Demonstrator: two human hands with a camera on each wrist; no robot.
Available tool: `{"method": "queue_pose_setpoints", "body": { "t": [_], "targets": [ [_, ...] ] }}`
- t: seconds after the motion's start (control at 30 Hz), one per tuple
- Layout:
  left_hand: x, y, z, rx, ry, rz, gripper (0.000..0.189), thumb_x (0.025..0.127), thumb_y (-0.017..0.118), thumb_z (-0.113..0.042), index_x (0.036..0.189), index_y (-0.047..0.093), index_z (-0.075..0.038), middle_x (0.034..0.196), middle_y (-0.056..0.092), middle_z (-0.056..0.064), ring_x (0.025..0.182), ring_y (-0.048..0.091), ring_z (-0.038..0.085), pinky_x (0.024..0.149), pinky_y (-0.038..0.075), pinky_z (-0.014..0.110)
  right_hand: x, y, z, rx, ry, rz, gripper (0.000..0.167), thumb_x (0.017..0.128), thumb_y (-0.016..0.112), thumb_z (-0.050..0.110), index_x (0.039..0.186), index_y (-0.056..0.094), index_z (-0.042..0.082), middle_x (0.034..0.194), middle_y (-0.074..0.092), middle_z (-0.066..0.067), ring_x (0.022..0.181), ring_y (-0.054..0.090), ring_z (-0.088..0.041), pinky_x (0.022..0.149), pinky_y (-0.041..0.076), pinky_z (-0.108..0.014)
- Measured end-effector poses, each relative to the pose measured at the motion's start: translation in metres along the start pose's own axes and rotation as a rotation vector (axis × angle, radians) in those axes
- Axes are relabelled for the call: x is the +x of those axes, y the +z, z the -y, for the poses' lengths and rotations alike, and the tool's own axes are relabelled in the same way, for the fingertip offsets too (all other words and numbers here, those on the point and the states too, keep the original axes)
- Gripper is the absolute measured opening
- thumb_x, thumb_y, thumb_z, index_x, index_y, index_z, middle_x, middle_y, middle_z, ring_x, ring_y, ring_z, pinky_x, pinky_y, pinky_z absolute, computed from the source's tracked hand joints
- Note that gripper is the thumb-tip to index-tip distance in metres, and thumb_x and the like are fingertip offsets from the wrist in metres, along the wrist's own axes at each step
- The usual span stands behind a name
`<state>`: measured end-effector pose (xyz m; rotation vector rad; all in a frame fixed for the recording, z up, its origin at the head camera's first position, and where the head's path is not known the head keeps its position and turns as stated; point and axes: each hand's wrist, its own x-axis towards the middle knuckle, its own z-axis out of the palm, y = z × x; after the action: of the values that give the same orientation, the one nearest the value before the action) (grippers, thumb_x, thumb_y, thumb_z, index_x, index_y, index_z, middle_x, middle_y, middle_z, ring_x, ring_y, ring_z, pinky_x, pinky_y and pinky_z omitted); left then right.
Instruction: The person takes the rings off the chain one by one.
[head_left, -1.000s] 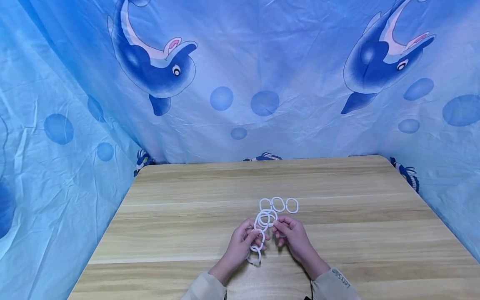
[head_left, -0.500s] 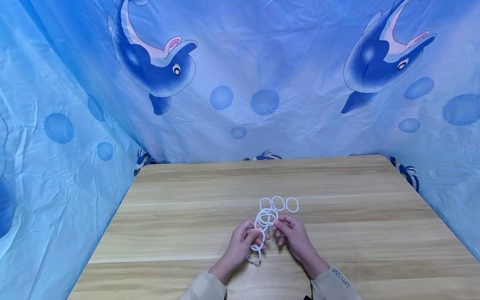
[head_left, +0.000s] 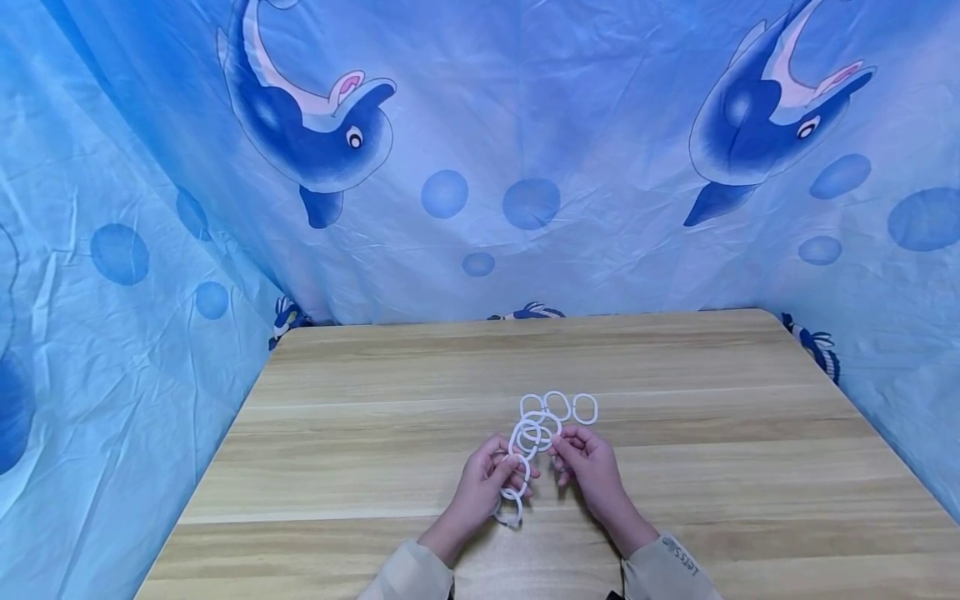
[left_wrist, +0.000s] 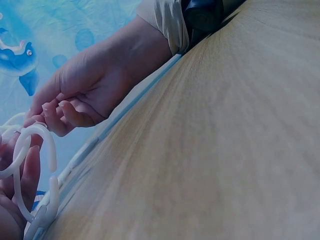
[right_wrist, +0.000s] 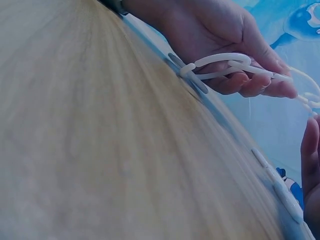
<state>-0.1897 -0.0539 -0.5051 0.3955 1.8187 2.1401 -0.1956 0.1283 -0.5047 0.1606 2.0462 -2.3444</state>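
My left hand pinches a white plastic shower curtain ring between thumb and fingers. Linked to it, another ring dangles below the hand. On its far side the chain carries on through a ring to more rings overlapping between the hands. My right hand pinches the right side of one of these rings with thumb and index finger. In the right wrist view the left hand has the chain across its curled fingers. Only the fingers of the right hand show there.
Loose white rings lie in a row just beyond the hands, the rightmost ring standing apart. They rest on a wood-grain table. A blue dolphin-print cloth hangs behind the table's far edge and at its sides.
The ring in my right hand has risen and tilted, its far side now reaching toward the loose row. The right fingers have shifted slightly with it. My left hand has stayed almost still.
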Motion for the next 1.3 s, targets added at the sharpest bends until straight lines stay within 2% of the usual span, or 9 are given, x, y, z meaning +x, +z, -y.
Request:
{"method": "queue_pose_setpoints", "body": {
  "t": [0.33,0.8,1.0,1.3],
  "targets": [
    [0.0,0.002,-0.002,-0.031,-0.018,-0.016,0.021,0.1,0.045,-0.002,0.107,0.042,0.017,0.103,0.058,0.045,0.063,0.067,0.007,0.066,0.061,0.024,0.0,-0.001,0.0,-0.009,-0.04,-0.016,0.017,0.09,0.063,0.003,0.096,0.055,-0.01,0.072,0.064,-0.001,0.055,0.053,-0.008,0.042,0.05,-0.023],
    [0.001,0.0,0.001,-0.025,-0.022,-0.035,0.022,0.1,0.045,-0.004,0.108,0.043,0.016,0.101,0.06,0.043,0.063,0.066,0.006,0.065,0.061,0.023,0.008,-0.01,-0.001,0.016,-0.035,-0.118,0.004,0.091,0.062,0.004,0.09,0.058,0.002,0.07,0.064,-0.001,0.054,0.052,-0.006,0.043,0.049,-0.02],
    [0.001,0.001,0.0,-0.036,-0.02,-0.036,0.022,0.1,0.045,-0.003,0.108,0.043,0.017,0.101,0.059,0.046,0.062,0.065,0.005,0.064,0.061,0.023,0.012,-0.016,0.001,0.072,-0.019,-0.152,0.01,0.091,0.061,0.002,0.084,0.058,0.008,0.068,0.061,0.001,0.052,0.05,-0.005,0.042,0.048,-0.018],
    [0.001,0.0,0.001,-0.037,-0.029,-0.041,0.021,0.1,0.045,-0.003,0.108,0.044,0.016,0.1,0.06,0.044,0.062,0.064,0.006,0.063,0.06,0.023,0.018,-0.027,0.002,0.108,0.009,-0.189,0.006,0.093,0.061,0.005,0.087,0.059,0.007,0.069,0.063,0.003,0.054,0.05,-0.003,0.044,0.05,-0.018]
  ]
}}
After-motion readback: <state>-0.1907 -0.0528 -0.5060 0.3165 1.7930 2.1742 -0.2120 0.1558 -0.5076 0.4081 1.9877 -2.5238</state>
